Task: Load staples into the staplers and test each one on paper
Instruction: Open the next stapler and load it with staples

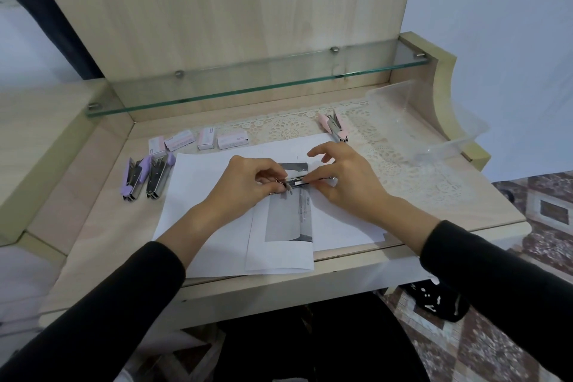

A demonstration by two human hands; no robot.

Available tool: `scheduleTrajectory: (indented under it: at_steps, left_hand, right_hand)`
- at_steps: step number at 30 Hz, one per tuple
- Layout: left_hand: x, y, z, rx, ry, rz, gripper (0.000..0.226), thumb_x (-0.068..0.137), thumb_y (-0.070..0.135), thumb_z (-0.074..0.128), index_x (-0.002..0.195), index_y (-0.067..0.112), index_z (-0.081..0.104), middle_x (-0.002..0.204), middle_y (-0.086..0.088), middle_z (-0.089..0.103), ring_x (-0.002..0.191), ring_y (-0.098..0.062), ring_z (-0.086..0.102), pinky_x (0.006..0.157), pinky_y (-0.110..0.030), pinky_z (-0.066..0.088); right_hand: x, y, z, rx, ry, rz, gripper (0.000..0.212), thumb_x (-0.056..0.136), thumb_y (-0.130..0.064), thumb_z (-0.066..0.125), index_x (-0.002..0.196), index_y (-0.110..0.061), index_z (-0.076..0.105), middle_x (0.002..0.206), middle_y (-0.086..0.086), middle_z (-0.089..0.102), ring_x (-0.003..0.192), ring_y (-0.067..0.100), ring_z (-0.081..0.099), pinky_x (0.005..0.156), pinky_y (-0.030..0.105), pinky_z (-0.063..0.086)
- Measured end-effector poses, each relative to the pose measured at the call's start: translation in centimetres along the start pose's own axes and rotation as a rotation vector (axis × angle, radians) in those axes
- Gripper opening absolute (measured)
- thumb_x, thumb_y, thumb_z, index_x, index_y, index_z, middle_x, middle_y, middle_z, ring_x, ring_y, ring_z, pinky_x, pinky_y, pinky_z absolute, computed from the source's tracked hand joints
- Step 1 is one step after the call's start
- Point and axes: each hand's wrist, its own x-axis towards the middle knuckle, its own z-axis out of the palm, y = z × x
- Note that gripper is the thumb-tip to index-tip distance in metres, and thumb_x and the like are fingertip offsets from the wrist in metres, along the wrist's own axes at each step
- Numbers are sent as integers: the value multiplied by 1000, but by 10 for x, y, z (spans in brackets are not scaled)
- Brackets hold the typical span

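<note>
An opened stapler [296, 182] with a bare metal channel lies across the white paper [198, 183] in the middle of the desk. My left hand [245, 186] pinches its left end with curled fingers. My right hand [344, 177] pinches the metal rail from the right, its other fingers spread. Two purple staplers [145, 177] lie open at the left of the paper. A pink stapler [333, 125] lies open at the back right. Several small staple boxes [201, 139] sit in a row behind the paper.
A folded printed sheet [285, 232] lies on the paper near the desk's front edge. A lace mat [403, 158] covers the right side. A clear plastic container [434, 121] stands at the back right. A glass shelf [248, 87] overhangs the back.
</note>
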Motion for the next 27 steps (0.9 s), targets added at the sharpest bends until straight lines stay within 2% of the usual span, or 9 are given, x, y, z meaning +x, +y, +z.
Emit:
scheduleTrajectory:
  at_steps: [4,10,17,20,24,27]
  left_hand:
    - [1,0,0,-18,-14,-15,19,70,-4,73,84,9,71,73,5,67,68,2,64,74,-9,49]
    - [1,-1,0,-22,-14,-22,19,70,-4,73,83,9,71,73,4,67,67,1,64,72,-8,49]
    - [2,-3,0,20,-25,-1,21,71,-1,73,89,10,73,79,2,69,72,0,64,75,-7,47]
    - [0,-4,0,84,-40,81,23,71,7,76,93,15,74,85,5,69,75,-5,63,76,-13,48]
    - [-3,-3,1,76,-49,102,26,68,15,79,93,17,74,86,1,71,75,-9,62,73,-21,50]
    - [-4,-1,2,102,-31,75,27,68,16,79,95,18,73,82,-1,71,72,-11,61,70,-17,48]
  right_hand:
    - [-1,0,1,16,-30,12,8,68,-15,70,72,-20,76,100,6,67,78,28,59,58,29,43]
    - [-3,-1,2,27,-53,35,7,65,-10,77,68,-14,72,103,8,65,83,28,58,61,36,49]
    - [1,-5,2,-48,-36,-68,15,56,-1,78,59,-13,69,90,9,68,72,30,61,58,25,37]
    - [1,-4,1,-2,-32,-43,12,60,-1,74,62,-12,70,87,6,69,73,30,59,55,29,43]
    - [-2,-3,-5,73,-35,25,8,67,-3,70,68,-11,71,80,4,70,77,30,58,63,37,50]
    - [-3,-5,-14,112,-25,87,6,71,-3,70,73,-9,72,74,6,71,76,26,57,70,34,47]
